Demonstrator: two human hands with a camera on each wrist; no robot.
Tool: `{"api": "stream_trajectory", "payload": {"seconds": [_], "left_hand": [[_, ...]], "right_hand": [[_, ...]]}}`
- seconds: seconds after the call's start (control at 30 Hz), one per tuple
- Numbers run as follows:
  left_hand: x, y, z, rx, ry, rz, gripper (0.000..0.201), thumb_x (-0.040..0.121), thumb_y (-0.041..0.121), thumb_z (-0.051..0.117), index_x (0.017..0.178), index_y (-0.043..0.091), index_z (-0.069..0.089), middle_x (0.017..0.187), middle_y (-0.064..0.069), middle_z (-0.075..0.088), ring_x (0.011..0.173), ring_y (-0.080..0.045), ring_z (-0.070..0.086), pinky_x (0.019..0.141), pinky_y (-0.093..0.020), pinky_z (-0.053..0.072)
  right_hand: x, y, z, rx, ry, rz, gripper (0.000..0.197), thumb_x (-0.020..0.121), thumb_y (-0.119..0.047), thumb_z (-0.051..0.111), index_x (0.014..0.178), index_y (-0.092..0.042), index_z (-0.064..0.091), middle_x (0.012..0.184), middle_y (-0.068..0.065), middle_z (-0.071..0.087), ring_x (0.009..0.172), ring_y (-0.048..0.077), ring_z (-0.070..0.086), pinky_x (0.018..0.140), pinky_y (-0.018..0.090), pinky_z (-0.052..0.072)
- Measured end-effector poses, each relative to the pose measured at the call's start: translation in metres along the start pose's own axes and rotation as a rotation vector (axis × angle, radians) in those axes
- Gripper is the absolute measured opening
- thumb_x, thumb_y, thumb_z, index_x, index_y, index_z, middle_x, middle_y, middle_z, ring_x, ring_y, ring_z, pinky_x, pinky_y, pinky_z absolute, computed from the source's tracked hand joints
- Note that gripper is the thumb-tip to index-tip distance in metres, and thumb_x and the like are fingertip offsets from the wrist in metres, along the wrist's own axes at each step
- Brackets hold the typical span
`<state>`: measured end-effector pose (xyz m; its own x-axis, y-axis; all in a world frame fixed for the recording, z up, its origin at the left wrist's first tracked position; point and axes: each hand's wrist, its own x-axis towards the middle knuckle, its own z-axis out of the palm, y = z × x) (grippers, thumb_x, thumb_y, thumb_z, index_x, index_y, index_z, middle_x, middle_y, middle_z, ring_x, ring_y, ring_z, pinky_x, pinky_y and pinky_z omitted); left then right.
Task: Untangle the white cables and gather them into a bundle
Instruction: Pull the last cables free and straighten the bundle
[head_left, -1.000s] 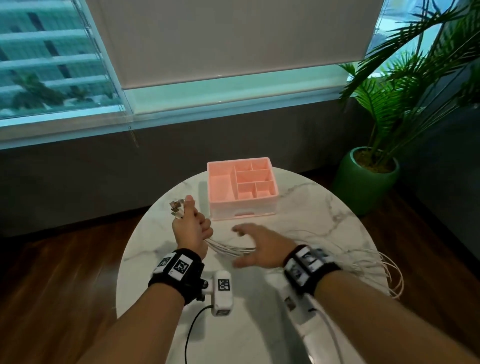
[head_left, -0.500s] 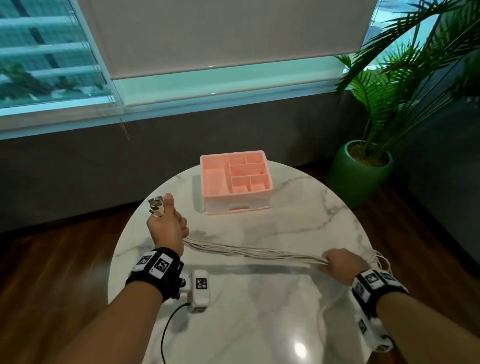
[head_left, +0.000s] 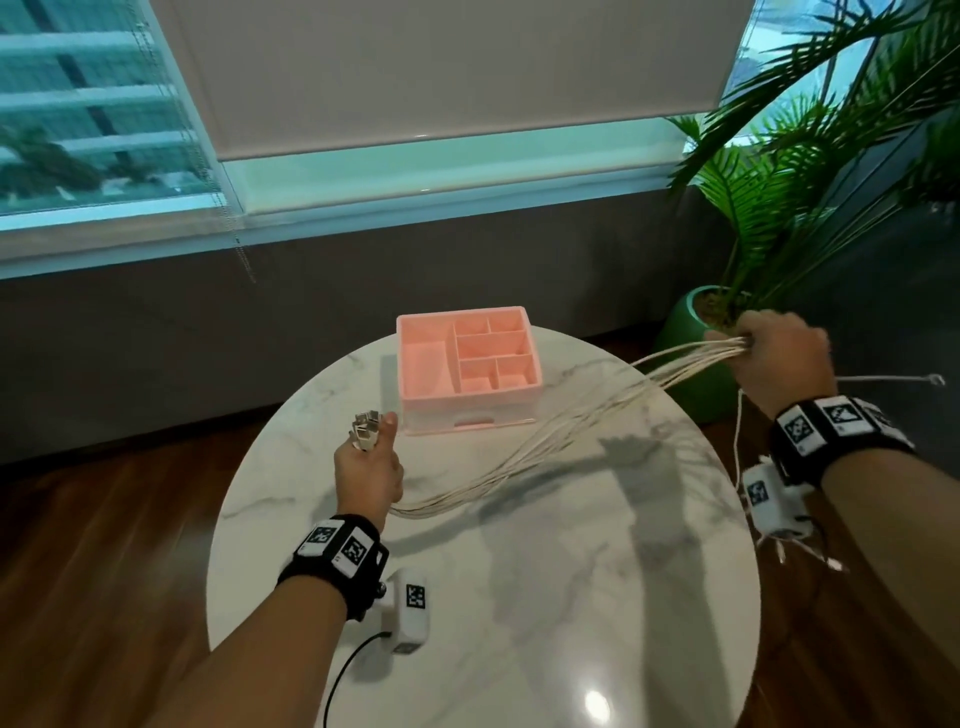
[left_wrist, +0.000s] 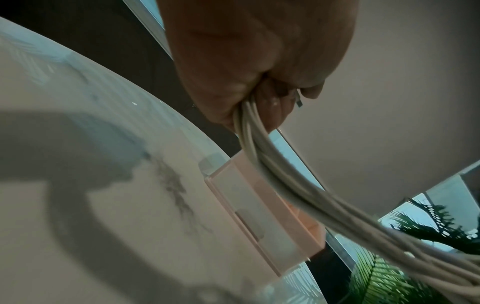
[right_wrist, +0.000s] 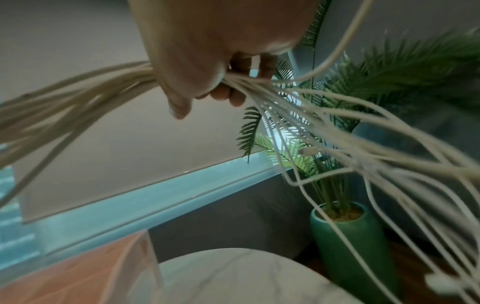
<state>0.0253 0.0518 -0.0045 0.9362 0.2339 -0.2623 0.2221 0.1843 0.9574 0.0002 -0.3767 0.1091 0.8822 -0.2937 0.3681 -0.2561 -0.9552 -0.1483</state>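
Left hand (head_left: 368, 475) fisted round plug ends of thin white cables (head_left: 540, 441); right hand (head_left: 779, 358) clasps strands midway (limp, light, slippery); grip near connectors.

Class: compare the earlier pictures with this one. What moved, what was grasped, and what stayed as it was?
The right hand closed on the white cables and slid rightward and upward along them, beyond the table edge. The left hand still grips the plug ends; the pink organiser stayed put.

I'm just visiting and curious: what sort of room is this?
Probably a home or office lounge corner: a round marble table on wooden flooring, a window with a roller blind, and a potted palm.
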Motion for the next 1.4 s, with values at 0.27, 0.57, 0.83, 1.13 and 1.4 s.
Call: {"api": "stream_trajectory", "payload": {"seconds": [0.27, 0.57, 0.83, 1.13, 1.4], "left_hand": [[0.009, 0.014, -0.065, -0.039, 0.177, -0.034, 0.040, 0.099, 0.035, 0.064, 0.070, 0.022, 0.038, 0.053, 0.003, 0.032, 0.034, -0.008, 0.026, 0.038, -0.017, 0.020], [0.011, 0.025, -0.073, -0.154, 0.230, -0.019, 0.040, 0.099, 0.038, 0.062, 0.071, 0.021, 0.039, 0.055, 0.004, 0.033, 0.038, -0.009, 0.024, 0.042, -0.018, 0.018], [0.009, 0.033, -0.040, -0.219, 0.228, -0.085, 0.038, 0.099, 0.039, 0.063, 0.074, 0.021, 0.040, 0.055, 0.004, 0.031, 0.038, -0.008, 0.023, 0.040, -0.017, 0.018], [0.008, 0.032, -0.031, -0.404, 0.225, -0.193, 0.035, 0.099, 0.036, 0.064, 0.077, 0.017, 0.045, 0.056, 0.003, 0.026, 0.040, -0.010, 0.023, 0.038, -0.021, 0.020], [0.008, 0.004, -0.042, -0.420, 0.151, -0.281, 0.011, 0.092, 0.000, 0.068, 0.084, 0.000, 0.060, 0.066, -0.009, 0.056, 0.047, -0.017, 0.059, 0.051, -0.031, 0.056]], "right_hand": [[-0.032, -0.036, 0.092, 0.132, -0.456, 0.111, 0.016, 0.091, -0.022, 0.065, 0.076, -0.014, 0.065, 0.079, 0.012, 0.063, 0.078, 0.033, 0.060, 0.071, 0.033, 0.043], [-0.097, -0.042, 0.137, -0.035, -0.946, 0.056, 0.050, 0.070, -0.059, 0.074, 0.099, -0.019, 0.067, 0.097, 0.002, 0.068, 0.102, 0.027, 0.066, 0.082, 0.030, 0.049], [-0.099, -0.184, 0.096, 0.344, -0.833, -0.464, 0.119, 0.063, -0.067, 0.081, 0.157, -0.030, 0.018, 0.162, 0.000, 0.021, 0.148, 0.020, 0.021, 0.121, 0.039, 0.023], [-0.150, -0.280, 0.113, 0.456, -0.838, -0.566, 0.036, 0.100, -0.051, 0.047, 0.091, -0.017, 0.050, 0.084, 0.010, 0.062, 0.081, 0.031, 0.061, 0.070, 0.040, 0.046], [-0.127, -0.246, 0.099, 0.368, -0.836, -0.608, 0.040, 0.101, -0.046, 0.045, 0.088, -0.012, 0.061, 0.079, 0.008, 0.063, 0.072, 0.025, 0.058, 0.065, 0.036, 0.042]]}}
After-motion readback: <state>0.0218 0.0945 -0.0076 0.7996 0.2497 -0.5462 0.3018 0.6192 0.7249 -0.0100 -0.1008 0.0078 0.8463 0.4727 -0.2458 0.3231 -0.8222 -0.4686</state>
